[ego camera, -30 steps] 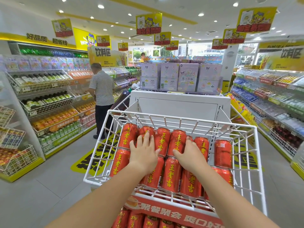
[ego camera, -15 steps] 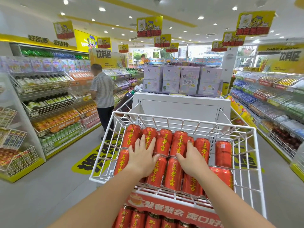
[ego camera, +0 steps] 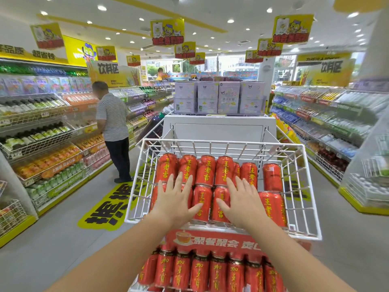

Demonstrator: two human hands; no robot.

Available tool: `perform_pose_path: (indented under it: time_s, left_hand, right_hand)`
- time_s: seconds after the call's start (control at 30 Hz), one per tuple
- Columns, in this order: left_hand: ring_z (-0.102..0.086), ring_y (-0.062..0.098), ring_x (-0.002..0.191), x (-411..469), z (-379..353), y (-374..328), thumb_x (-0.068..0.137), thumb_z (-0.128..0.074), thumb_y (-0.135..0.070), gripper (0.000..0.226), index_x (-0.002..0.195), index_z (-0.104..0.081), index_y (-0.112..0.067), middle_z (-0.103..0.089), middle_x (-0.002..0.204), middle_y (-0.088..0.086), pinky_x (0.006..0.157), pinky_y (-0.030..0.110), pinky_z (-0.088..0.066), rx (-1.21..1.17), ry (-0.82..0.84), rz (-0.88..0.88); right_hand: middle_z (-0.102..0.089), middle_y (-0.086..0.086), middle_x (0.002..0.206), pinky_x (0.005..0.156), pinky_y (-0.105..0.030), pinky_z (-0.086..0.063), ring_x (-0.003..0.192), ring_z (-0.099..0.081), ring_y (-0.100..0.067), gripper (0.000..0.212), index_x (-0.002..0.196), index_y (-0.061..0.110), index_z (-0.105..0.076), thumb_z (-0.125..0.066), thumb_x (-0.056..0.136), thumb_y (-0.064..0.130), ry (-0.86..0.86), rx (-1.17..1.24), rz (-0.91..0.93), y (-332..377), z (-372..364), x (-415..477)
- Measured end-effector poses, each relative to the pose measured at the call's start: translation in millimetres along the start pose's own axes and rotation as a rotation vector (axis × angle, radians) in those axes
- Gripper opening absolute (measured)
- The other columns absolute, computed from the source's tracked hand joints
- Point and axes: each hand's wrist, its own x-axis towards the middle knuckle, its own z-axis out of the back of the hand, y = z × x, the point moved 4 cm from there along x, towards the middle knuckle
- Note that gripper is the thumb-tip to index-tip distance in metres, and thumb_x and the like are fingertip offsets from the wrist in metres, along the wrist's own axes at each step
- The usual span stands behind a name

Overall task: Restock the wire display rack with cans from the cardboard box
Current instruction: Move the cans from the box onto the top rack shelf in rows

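Left hand (ego camera: 175, 200), right hand (ego camera: 242, 202): both flat, fingers splayed, gripping nothing, seemingly pressing the red cans (ego camera: 205, 171). Cans lie in two rows in the wire display rack (ego camera: 223, 142). Right end gappy, so more needed. Lower tier (ego camera: 200, 270) looks full. Cardboard box unseen.

Under left hand (ego camera: 175, 200) and right hand (ego camera: 240, 202), cans (ego camera: 205, 171) in the wire rack (ego camera: 223, 142); below the wrists, lower cans (ego camera: 200, 270) on next tier.
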Motion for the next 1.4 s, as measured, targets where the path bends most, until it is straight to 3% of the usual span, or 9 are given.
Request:
perform_pose_path:
  time_s: [0.23, 0.4, 0.7, 0.8, 0.93, 1.07, 1.17, 1.4]
  left_hand:
    - [0.003, 0.035, 0.155, -56.8, -0.9, 17.7, 0.090, -0.019, -0.078, 0.092, 0.161, 0.006, -0.026, 0.002, 0.169, 0.010, 0.121, 0.061, -0.003, -0.043, -0.034, -0.151]
    - [0.000, 0.034, 0.155, -110.0, -5.7, 37.6, 0.090, -0.023, -0.078, 0.092, 0.162, 0.001, -0.025, -0.001, 0.169, 0.010, 0.122, 0.059, -0.006, -0.107, -0.024, -0.231]
    - [-0.014, 0.034, 0.153, -193.9, -50.6, 56.5, 0.084, -0.012, -0.074, 0.094, 0.161, -0.013, -0.020, -0.016, 0.167, 0.013, 0.122, 0.053, -0.015, -0.149, -0.049, -0.377]
    - [-0.016, 0.035, 0.153, -219.3, -77.4, 59.2, 0.084, -0.010, -0.074, 0.095, 0.161, -0.013, -0.019, -0.017, 0.166, 0.014, 0.122, 0.054, -0.017, -0.174, 0.015, -0.393]
    - [-0.028, 0.039, 0.148, -246.2, -119.4, 67.3, 0.087, -0.020, -0.071, 0.092, 0.158, -0.027, -0.015, -0.031, 0.161, 0.018, 0.117, 0.057, -0.028, -0.211, 0.057, -0.344]
    - [-0.020, 0.038, 0.151, -266.2, -170.9, 79.8, 0.087, -0.025, -0.074, 0.094, 0.161, -0.018, -0.017, -0.025, 0.164, 0.017, 0.119, 0.058, -0.021, -0.171, 0.147, -0.283]
    - [-0.017, 0.038, 0.151, -283.6, -216.7, 83.2, 0.087, -0.021, -0.076, 0.095, 0.161, -0.013, -0.017, -0.020, 0.165, 0.017, 0.119, 0.058, -0.019, -0.120, 0.241, -0.253]
    - [-0.026, 0.039, 0.148, -331.0, -351.5, 76.3, 0.085, -0.016, -0.074, 0.096, 0.159, -0.024, -0.013, -0.028, 0.162, 0.019, 0.117, 0.056, -0.026, -0.065, 0.435, -0.279]
  right_hand:
    - [-0.018, -0.010, 0.165, 0.123, -0.048, -0.011, 0.153, -0.011, -0.030, 0.081, 0.159, 0.021, -0.016, -0.020, 0.094, 0.069, -0.030, -0.046, -0.086, 43.1, 8.7, -60.8]
    - [-0.021, -0.010, 0.164, 0.122, -0.047, -0.012, 0.152, -0.015, -0.029, 0.098, 0.158, 0.020, -0.021, 0.001, 0.078, 0.072, -0.016, -0.068, -0.149, 87.1, 6.0, -112.6]
    - [-0.049, -0.020, 0.148, 0.111, -0.055, -0.036, 0.137, -0.044, -0.039, 0.080, 0.145, 0.009, -0.049, -0.027, 0.089, 0.062, -0.029, -0.119, -0.184, 147.9, -32.6, -196.9]
    - [-0.044, -0.018, 0.152, 0.114, -0.052, -0.032, 0.141, -0.039, -0.037, 0.078, 0.149, 0.010, -0.043, -0.030, 0.092, 0.061, 0.039, -0.149, -0.177, 157.5, -58.1, -218.6]
    - [-0.049, -0.021, 0.147, 0.112, -0.057, -0.035, 0.137, -0.045, -0.039, 0.080, 0.144, 0.008, -0.050, -0.027, 0.091, 0.062, 0.119, -0.147, -0.155, 162.3, -102.1, -236.1]
    - [-0.045, -0.019, 0.151, 0.117, -0.056, -0.026, 0.141, -0.039, -0.037, 0.081, 0.148, 0.010, -0.046, -0.023, 0.091, 0.062, 0.201, -0.156, -0.122, 165.0, -153.5, -254.0]
    - [-0.045, -0.020, 0.151, 0.115, -0.057, -0.029, 0.140, -0.039, -0.038, 0.081, 0.148, 0.008, -0.045, -0.022, 0.090, 0.061, 0.266, -0.126, -0.100, 165.3, -201.1, -272.6]
    - [-0.020, -0.015, 0.164, 0.122, -0.048, -0.016, 0.151, -0.016, -0.033, 0.087, 0.159, 0.015, -0.018, -0.003, 0.088, 0.062, 0.572, -0.037, -0.084, 157.4, -341.9, -345.1]
